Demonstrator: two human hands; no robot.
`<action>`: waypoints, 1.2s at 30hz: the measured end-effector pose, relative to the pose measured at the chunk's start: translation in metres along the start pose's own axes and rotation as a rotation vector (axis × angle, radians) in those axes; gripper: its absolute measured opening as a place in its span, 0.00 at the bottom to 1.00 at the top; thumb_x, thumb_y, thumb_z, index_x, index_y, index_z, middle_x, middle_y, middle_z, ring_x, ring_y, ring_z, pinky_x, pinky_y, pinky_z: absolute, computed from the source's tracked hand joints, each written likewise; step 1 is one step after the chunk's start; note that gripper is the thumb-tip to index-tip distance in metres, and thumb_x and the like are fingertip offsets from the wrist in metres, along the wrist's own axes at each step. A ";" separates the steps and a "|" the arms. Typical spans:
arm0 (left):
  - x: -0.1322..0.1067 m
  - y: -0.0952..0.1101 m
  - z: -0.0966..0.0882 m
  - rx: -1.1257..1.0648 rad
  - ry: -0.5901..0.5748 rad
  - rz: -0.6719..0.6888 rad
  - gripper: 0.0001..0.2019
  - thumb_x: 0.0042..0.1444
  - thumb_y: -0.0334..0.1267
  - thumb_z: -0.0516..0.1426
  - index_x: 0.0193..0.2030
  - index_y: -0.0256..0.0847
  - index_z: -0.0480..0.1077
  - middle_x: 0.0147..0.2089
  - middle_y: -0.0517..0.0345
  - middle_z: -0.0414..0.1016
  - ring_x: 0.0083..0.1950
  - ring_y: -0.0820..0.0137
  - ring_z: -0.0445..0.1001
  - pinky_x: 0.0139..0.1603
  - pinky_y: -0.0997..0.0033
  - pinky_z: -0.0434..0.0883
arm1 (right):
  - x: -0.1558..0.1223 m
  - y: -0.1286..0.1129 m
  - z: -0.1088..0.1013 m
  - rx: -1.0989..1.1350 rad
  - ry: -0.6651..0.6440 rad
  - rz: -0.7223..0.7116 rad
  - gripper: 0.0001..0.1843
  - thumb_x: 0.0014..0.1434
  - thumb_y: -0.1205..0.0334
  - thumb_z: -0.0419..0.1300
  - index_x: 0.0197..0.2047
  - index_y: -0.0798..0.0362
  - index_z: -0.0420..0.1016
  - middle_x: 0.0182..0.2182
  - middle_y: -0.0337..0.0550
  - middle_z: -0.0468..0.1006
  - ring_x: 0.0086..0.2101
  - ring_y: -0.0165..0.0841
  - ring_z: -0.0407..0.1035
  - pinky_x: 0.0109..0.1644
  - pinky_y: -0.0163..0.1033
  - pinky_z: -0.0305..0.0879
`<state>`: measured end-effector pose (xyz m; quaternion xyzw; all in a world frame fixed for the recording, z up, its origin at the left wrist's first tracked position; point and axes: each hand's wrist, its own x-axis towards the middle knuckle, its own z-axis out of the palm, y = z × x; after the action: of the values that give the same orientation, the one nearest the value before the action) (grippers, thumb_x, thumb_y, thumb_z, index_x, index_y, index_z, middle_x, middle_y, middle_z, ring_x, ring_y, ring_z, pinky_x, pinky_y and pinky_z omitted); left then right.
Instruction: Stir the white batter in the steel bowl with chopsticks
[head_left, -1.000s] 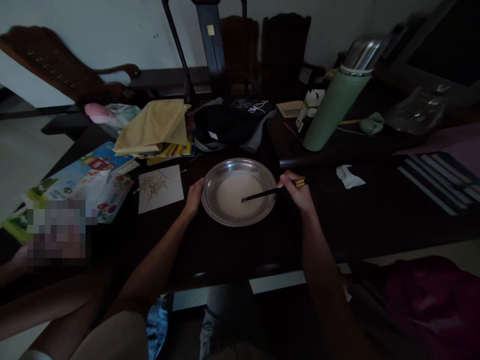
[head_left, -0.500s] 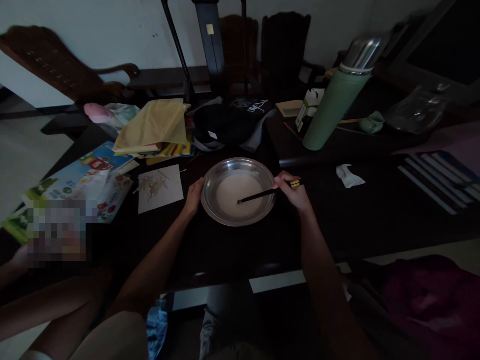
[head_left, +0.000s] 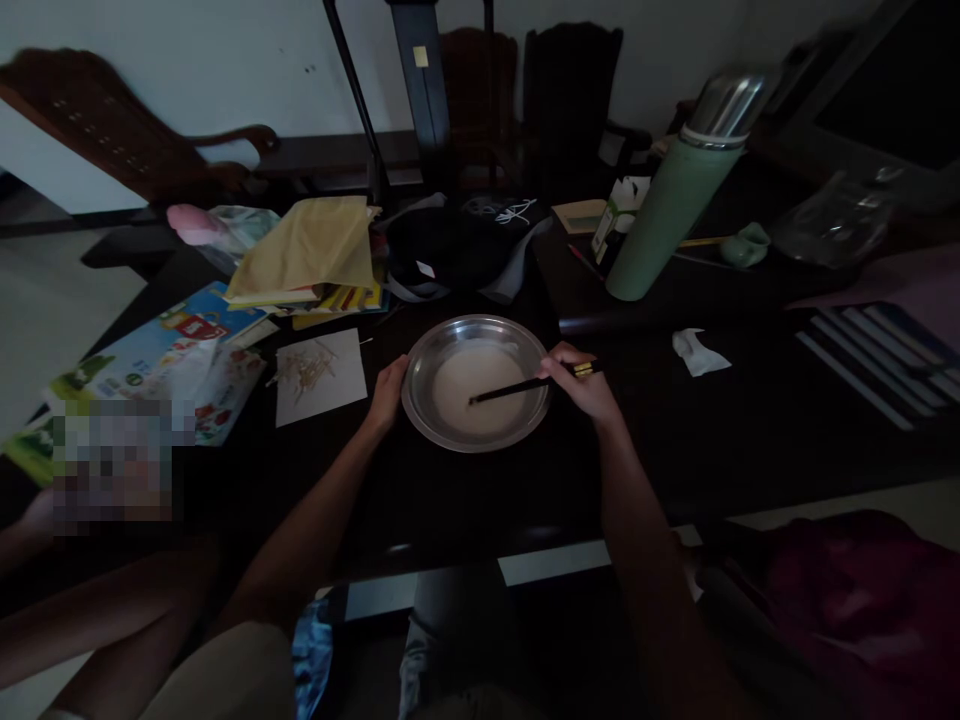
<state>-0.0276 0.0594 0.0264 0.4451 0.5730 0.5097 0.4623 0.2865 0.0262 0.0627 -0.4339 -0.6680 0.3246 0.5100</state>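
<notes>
A wide metal bowl rests on the dark table in front of me, with a pale, milky liquid in its bottom. My left hand is closed on the bowl's left rim, fingers along the outside. Dark chopsticks with gold bands near the top are gripped in my right hand, beside the right rim. Their tips dip into the liquid near the bowl's middle. Whether there is one stick or a pair pressed together is hard to make out.
Left of the bowl lies white paper bearing cotton swabs. Behind are a yellow bag on books and a black bag. A green thermos and crumpled tissue are to the right. Another person's arm reaches in at far left.
The chopsticks' tips have moved slightly left in the liquid, and my right hand has shifted a little left with them. My left hand and the bowl stay put.
</notes>
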 end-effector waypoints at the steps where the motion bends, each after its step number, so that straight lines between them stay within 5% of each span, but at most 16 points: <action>1: 0.000 0.000 0.000 0.006 0.000 0.010 0.20 0.54 0.55 0.57 0.23 0.41 0.67 0.21 0.63 0.64 0.24 0.72 0.61 0.27 0.71 0.60 | 0.001 0.000 0.002 -0.023 -0.003 -0.018 0.22 0.62 0.41 0.60 0.25 0.48 0.76 0.26 0.39 0.76 0.31 0.33 0.70 0.39 0.41 0.65; 8: 0.000 -0.001 -0.002 0.011 -0.009 0.003 0.20 0.55 0.55 0.57 0.23 0.41 0.68 0.21 0.63 0.65 0.24 0.73 0.61 0.27 0.71 0.61 | -0.003 0.006 -0.020 -0.007 0.263 0.031 0.25 0.64 0.43 0.58 0.21 0.49 0.72 0.22 0.37 0.70 0.29 0.33 0.68 0.39 0.42 0.63; 16: -0.001 0.001 0.000 0.008 0.012 0.011 0.19 0.55 0.54 0.58 0.24 0.41 0.67 0.21 0.64 0.65 0.24 0.73 0.62 0.27 0.72 0.62 | 0.001 0.000 0.006 -0.008 -0.049 -0.031 0.19 0.60 0.43 0.63 0.26 0.47 0.77 0.26 0.39 0.76 0.33 0.35 0.70 0.40 0.43 0.65; 25: 0.001 -0.002 -0.002 -0.014 -0.011 0.001 0.20 0.54 0.55 0.59 0.23 0.41 0.67 0.20 0.63 0.64 0.24 0.73 0.62 0.26 0.72 0.61 | -0.002 0.006 -0.018 -0.038 0.284 0.025 0.27 0.64 0.39 0.56 0.20 0.48 0.71 0.22 0.38 0.70 0.29 0.34 0.67 0.40 0.44 0.65; 32: -0.002 0.003 -0.001 0.004 0.005 -0.004 0.20 0.55 0.53 0.58 0.22 0.40 0.67 0.20 0.64 0.65 0.24 0.74 0.61 0.26 0.73 0.62 | 0.002 0.000 0.006 -0.025 0.011 -0.026 0.24 0.61 0.39 0.60 0.24 0.48 0.75 0.24 0.38 0.74 0.30 0.34 0.70 0.40 0.43 0.65; 36: -0.001 0.004 0.000 0.014 0.011 0.012 0.19 0.55 0.54 0.58 0.23 0.41 0.68 0.20 0.63 0.65 0.24 0.73 0.62 0.26 0.72 0.62 | 0.006 0.002 0.008 -0.083 0.051 -0.049 0.21 0.60 0.41 0.63 0.25 0.47 0.74 0.26 0.38 0.76 0.32 0.35 0.70 0.40 0.44 0.65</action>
<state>-0.0275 0.0587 0.0303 0.4492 0.5765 0.5109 0.4527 0.2790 0.0323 0.0608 -0.4463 -0.6781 0.2731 0.5161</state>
